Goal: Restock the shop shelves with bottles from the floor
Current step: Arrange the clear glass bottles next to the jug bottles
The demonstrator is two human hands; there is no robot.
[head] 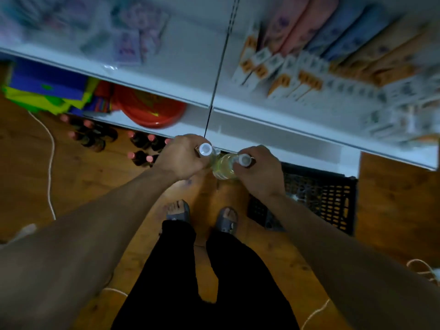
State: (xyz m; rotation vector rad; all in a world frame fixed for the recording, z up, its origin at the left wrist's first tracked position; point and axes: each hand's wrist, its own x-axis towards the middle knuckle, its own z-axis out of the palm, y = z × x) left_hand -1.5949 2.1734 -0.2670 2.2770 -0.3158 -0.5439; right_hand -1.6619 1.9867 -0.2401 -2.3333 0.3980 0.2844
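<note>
- Hands side by side: left hand (pixel 183 159) grips white-capped bottle (pixel 205 149) at neck, right hand (pixel 258 177) grips second bottle (pixel 223 167), yellowish liquid, above floor.
- Black crate (pixel 328 201) under right hand.
- Pink-capped bottles (pixel 140 139) on floor by shelves (pixel 273 120).

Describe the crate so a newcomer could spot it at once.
Start at the white shelving. Below its right end, on the wooden floor, sits the crate. It alone is black and lattice-walled; the pink-capped bottles stand far left.
</note>
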